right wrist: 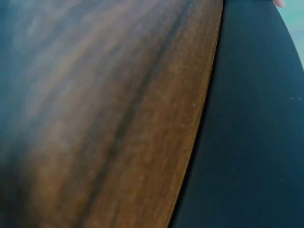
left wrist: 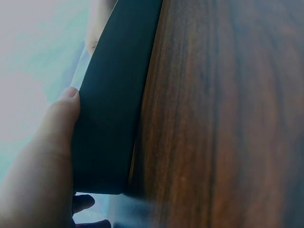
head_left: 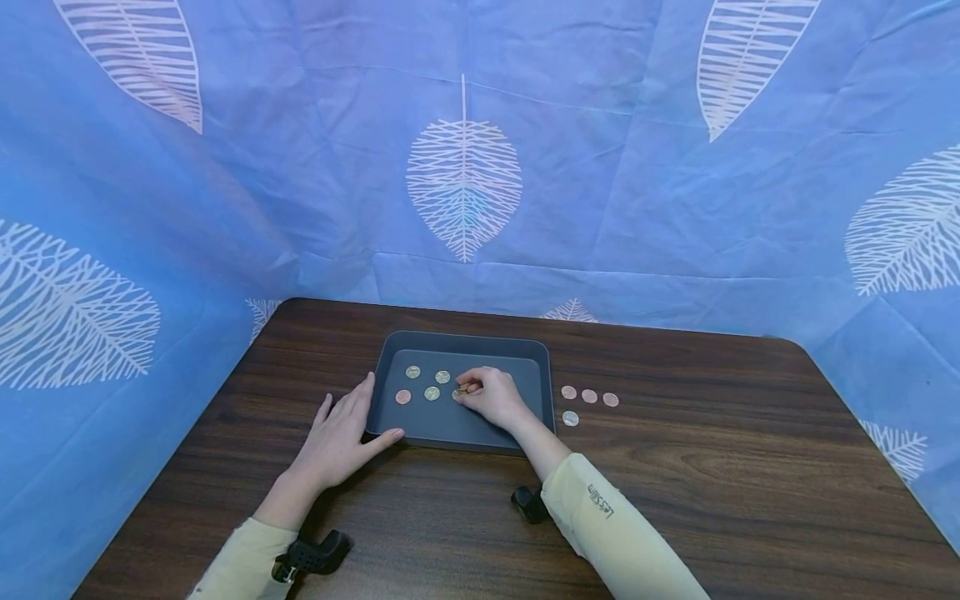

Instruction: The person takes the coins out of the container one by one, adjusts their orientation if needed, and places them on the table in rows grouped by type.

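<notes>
Left table edge: slanted beyond the left arm; dark brown wood-grain table [head_left: 712, 467] backed by blue leaf-print cloth [head_left: 337, 167].
Left hand: left hand [head_left: 337, 446] spanned the near-left corner of the dark grey rectangular tray [head_left: 450, 445], thumb at the near rim, fingers along the left wall; grip apart, nothing held. Light steady contact looked enough to stop sliding.
Tray coins, left: copper-coloured round coin [head_left: 403, 397], far pale-gold round coin [head_left: 413, 372], near pale-gold round coin [head_left: 432, 392], middle pale-gold round coin [head_left: 442, 377]; all flat, apart.
Right hand: right hand [head_left: 495, 396] inside tray; grip clamped on gold-coloured metal coin [head_left: 462, 388], thumb against fingertips. Partly hidden pale-gold coin [head_left: 455, 395] just beside; touching or not, couldn't tell.
Handling: thin coin likely wanted a low edge pinch, fingertips off its neighbours.
Tray, right part: most room for sideways moves inside the walls. Right forearm crossed the near-right corner; wrist best lifted over that rim.
Coins right of tray: left copper round coin [head_left: 569, 392], silver-coloured round coin [head_left: 570, 418] nearer the person, middle copper round coin [head_left: 588, 396], right copper round coin [head_left: 611, 400]; all flat on table.
Table, right: widest room, far edge well apart from coins.
</notes>
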Motion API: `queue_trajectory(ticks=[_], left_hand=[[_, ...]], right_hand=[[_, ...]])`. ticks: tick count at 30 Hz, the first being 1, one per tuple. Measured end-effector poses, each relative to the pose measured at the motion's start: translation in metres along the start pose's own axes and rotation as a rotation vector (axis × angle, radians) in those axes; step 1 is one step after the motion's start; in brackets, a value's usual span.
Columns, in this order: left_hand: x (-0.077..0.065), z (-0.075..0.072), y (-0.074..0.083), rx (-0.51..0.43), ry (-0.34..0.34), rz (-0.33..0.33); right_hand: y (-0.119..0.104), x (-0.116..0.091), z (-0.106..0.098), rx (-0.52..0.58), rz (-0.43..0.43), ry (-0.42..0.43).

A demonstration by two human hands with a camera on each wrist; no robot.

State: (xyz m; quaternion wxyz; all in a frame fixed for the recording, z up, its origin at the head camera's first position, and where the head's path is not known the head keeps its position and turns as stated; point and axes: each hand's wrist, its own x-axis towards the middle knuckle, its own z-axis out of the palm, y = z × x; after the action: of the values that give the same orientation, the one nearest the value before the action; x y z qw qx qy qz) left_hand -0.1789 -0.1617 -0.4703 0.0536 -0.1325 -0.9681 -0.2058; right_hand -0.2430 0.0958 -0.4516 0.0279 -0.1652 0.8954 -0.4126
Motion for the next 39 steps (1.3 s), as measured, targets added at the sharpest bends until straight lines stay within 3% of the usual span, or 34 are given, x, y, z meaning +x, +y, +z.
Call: queue_trajectory(ticks=[16,39], left_hand=[[0.0013,0.0007,-0.0004,-0.001,0.006,-0.003],[0.0016,0.0007,-0.0023,-0.004,0.002,0.008]], right_hand=[[-0.0008,0.0021,0.001,-0.001,0.026,-0.023],[-0.0023,-0.0013,-0.0031,0.016,-0.055,-0.068]])
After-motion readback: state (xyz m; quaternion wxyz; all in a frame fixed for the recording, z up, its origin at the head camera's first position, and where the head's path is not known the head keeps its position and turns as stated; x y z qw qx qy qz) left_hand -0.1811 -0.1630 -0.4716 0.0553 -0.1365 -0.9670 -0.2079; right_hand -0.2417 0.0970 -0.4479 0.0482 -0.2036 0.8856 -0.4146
